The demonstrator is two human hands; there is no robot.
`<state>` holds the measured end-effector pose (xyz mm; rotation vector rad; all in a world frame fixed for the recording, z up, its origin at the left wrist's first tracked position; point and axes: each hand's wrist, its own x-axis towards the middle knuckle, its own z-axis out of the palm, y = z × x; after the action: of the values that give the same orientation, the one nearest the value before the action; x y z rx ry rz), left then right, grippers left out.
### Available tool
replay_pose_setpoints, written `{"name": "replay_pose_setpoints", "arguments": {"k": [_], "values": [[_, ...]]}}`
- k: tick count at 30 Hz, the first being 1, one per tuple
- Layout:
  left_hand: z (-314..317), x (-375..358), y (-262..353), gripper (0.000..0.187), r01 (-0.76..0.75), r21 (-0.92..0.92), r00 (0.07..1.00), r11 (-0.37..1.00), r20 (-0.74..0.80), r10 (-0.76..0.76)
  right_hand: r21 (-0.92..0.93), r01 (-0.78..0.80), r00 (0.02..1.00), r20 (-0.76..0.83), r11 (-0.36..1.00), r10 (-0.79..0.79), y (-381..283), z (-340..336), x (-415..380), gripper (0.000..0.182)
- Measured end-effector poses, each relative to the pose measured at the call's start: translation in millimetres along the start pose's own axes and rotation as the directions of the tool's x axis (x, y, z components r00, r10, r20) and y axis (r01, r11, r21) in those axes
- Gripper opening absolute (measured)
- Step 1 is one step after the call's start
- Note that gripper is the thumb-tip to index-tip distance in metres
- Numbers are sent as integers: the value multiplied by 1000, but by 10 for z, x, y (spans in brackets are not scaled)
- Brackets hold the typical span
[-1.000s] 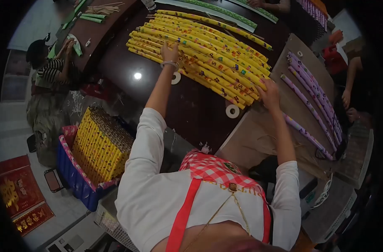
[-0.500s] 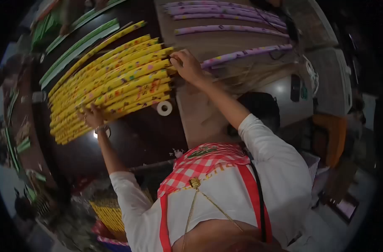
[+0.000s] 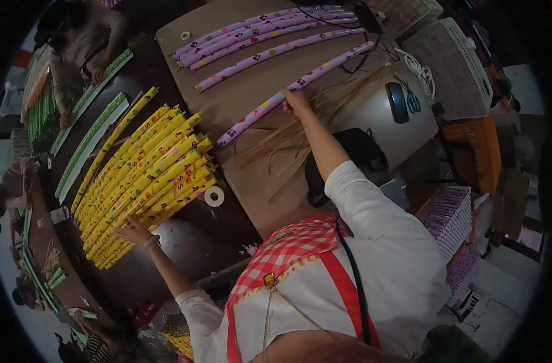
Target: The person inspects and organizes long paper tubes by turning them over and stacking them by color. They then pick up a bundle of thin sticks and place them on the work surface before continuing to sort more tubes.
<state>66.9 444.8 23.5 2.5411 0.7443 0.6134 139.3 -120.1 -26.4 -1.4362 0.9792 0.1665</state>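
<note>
Many yellow patterned sticks (image 3: pixel 149 175) lie side by side in a pile on the dark table. My left hand (image 3: pixel 135 233) rests on the near part of this pile, its fingers spread. On the brown board to the right, my right hand (image 3: pixel 295 101) has its fingers closed around the middle of a purple patterned stick (image 3: pixel 258 115), which lies at a slant. Beyond it are several more purple sticks (image 3: pixel 251 45). A roll of white tape (image 3: pixel 214 196) sits beside the right end of the yellow pile.
Dry brown strips (image 3: pixel 324 115) and a black bag (image 3: pixel 348 158) lie right of centre. A phone (image 3: pixel 395 103) and coiled white cable (image 3: pixel 421 75) are further right. Green strips (image 3: pixel 93 145) lie at the left, near a co-worker (image 3: pixel 85 54) at the upper left.
My right hand has moved from the right end of the yellow sticks to the purple stick and closed on it. My left hand remains on the yellow pile. The view has turned and shifted.
</note>
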Motion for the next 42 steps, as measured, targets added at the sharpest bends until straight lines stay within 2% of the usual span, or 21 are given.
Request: {"name": "replay_pose_setpoints", "arguments": {"k": [3, 5, 6, 7, 8, 10, 11, 15, 17, 19, 21, 25, 26, 27, 28, 31, 33, 36, 39, 40, 42], "values": [[27, -289, -36, 83, -6, 48, 999, 999, -34, 7, 217, 34, 994, 93, 976, -55, 87, -100, -48, 33], [-57, -544, 80, 73, -57, -51, 998, 997, -26, 56, 337, 38, 988, 130, 941, -86, 108, -132, -278, 34], [-171, -748, 360, 68, -48, -87, 999, 995, -20, 47, 672, 46, 958, 179, 739, -222, -17, -129, -594, 34], [-255, -913, 574, 58, -73, -77, 997, 994, -24, 71, 904, 0, 917, 171, 428, -361, -155, -138, -934, 34], [-308, -1044, 723, 58, -71, -78, 997, 994, -30, 69, 969, -96, 937, 165, 227, -309, -279, -168, -1285, 30], [-393, -1292, 978, 51, -32, -434, 991, 901, 105, 86, 986, -76, 926, 125, 149, -356, -52, -295, -1276, 23], [-435, -1392, 1146, 45, 16, -537, 984, 844, 158, 82, 962, -252, 858, 272, 104, -436, 60, -396, -1291, 16], [-328, -1671, 1376, 36, 96, -606, 953, 790, 286, 104, 958, -240, 848, 284, 154, -447, 359, -582, -1475, 11], [-278, -1778, 1449, 33, 165, -687, 886, 708, 418, 199, 938, -301, 760, 346, 174, -550, 466, -628, -1575, 12], [-249, -1855, 1485, 32, 202, -734, 838, 648, 472, 273, 940, -279, 770, 341, 196, -539, 504, -614, -1669, 15], [-224, -1932, 1463, 30, 188, -756, 833, 627, 461, 306, 941, -136, 895, 250, 310, -369, 534, -544, -1688, 15], [-318, -2112, 1380, 24, 217, -733, 853, 644, 464, 240, 891, 5, 983, 77, 454, -164, 483, -344, -1251, 20], [-351, -2186, 1336, 24, 172, -669, 875, 723, 441, 199, 848, 24, 999, 1, 530, -46, 414, -303, -1143, 20], [-470, -2242, 1325, 27, 224, -622, 847, 751, 505, 166, 865, 50, 989, 27, 499, -145, 538, -283, -790, 19], [-443, -2337, 1207, 27, 270, -675, 865, 686, 483, 135, 738, 82, 996, -87, 670, -26, 529, -255, -563, 20], [-665, -2648, 1056, 28, 377, -694, 896, 613, 441, -52, 587, 87, 992, -122, 805, -19, 522, -203, -45, 38], [-739, -2923, 761, 29, 417, -686, 901, 596, 397, -173, 440, 36, 979, -195, 897, 56, 220, -154, -667, 50], [-975, -3271, 546, 29, 540, -636, 842, 552, 409, -352, 265, 210, 947, -295, 941, -128, 247, 42, -952, 62], [-1152, -3605, 307, 29, 651, -599, 752, 467, 420, -508, 207, 500, 864, -190, 841, -467, 435, 277, -1415, 67], [-1200, -3678, 257, 29, 665, -585, 742, 465, 445, -501, 37, 464, 881, -121, 885, -457, 636, 310, -1153, 64], [-1228, -3653, 158, 30, 728, -550, 677, 410, 480, -557, -116, 588, 809, 60, 800, -585, 730, 200, -1180, 66]]}}
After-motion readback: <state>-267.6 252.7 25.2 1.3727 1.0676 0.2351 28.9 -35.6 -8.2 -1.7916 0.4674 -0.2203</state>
